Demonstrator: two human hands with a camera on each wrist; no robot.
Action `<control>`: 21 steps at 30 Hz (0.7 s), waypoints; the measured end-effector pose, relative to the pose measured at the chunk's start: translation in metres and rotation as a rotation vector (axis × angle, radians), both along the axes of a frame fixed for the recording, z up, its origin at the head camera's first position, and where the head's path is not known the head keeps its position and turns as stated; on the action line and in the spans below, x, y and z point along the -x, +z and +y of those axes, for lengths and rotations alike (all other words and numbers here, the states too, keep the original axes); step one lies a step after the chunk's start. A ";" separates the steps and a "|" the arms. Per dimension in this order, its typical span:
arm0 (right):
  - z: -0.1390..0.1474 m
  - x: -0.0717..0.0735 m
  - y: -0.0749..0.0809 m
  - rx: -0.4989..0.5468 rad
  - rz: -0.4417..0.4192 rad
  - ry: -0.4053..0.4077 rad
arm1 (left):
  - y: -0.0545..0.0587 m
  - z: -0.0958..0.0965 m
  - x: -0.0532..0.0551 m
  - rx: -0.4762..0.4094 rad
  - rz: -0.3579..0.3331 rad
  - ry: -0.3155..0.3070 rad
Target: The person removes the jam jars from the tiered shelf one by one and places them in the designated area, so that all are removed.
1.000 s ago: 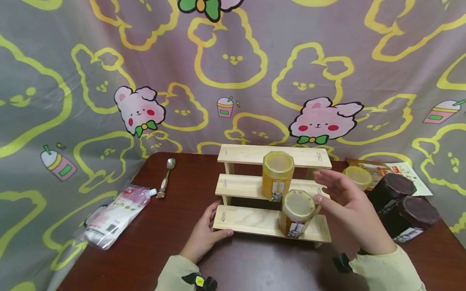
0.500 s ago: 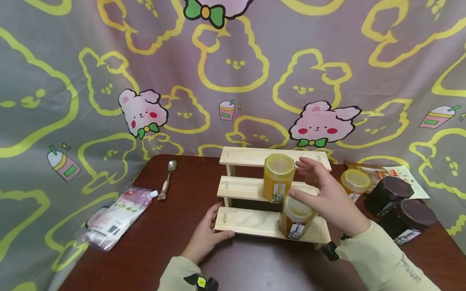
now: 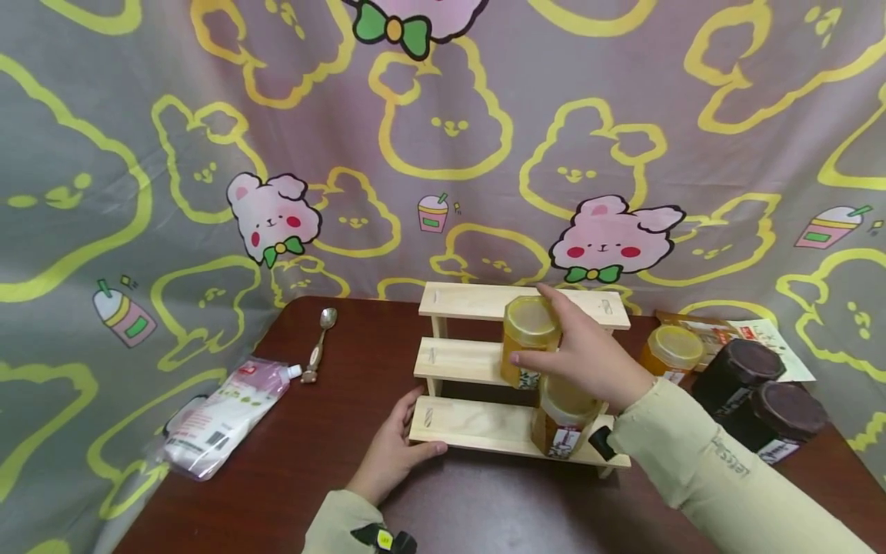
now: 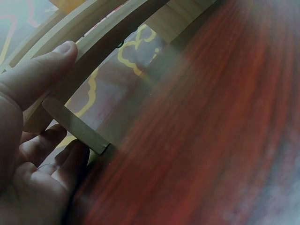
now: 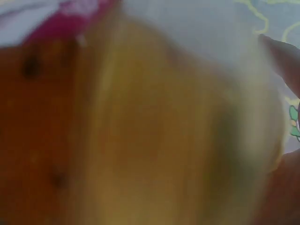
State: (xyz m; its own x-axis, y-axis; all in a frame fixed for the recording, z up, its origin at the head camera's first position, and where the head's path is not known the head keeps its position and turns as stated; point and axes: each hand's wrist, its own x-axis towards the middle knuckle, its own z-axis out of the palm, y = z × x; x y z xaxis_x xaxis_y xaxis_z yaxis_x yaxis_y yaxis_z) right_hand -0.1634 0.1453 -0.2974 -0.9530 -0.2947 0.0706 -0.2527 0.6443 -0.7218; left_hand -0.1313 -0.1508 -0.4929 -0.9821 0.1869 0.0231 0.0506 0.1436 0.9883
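The yellow jar (image 3: pixel 529 338) stands up on the middle board of the wooden rack (image 3: pixel 471 419), a bit right of the middle. My right hand (image 3: pixel 591 350) is wide around it, with the thumb in front of the jar and the fingers at its far right side; I can't tell if I am squeezing it. Close up, the right wrist view is too blurry to help much. Another honey jar (image 3: pixel 554 425) stands on the bottom board, in front and a little to the right, partly under my right hand. My left hand (image 3: pixel 394 446) holds the left end of that bottom board, thumb at the front edge, fingers curled round the end. To the right of the rack, a third yellow-topped jar (image 3: pixel 671 350) and two dark jars (image 3: pixel 757 396) sit close together on the brown table (image 3: pixel 332 431). Behind them lie flat packets (image 3: pixel 768 338). Over on the left are a spoon (image 3: pixel 318 346) and a white and pink pouch (image 3: pixel 228 419). At the back hangs a gray cloth (image 3: pixel 477 100) with yellow animal shapes and pink bunny faces.
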 end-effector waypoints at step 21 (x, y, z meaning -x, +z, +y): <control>-0.002 0.005 0.007 0.000 0.072 -0.061 | 0.000 -0.001 0.000 0.020 0.000 0.005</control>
State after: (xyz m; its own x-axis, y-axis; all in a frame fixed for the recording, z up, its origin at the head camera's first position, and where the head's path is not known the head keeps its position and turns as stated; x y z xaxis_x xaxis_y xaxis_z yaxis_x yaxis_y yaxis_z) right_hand -0.1685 0.1430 -0.2904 -0.9617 -0.2361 0.1393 -0.2639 0.6599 -0.7035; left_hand -0.1313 -0.1513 -0.4925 -0.9831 0.1821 0.0195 0.0499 0.1636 0.9853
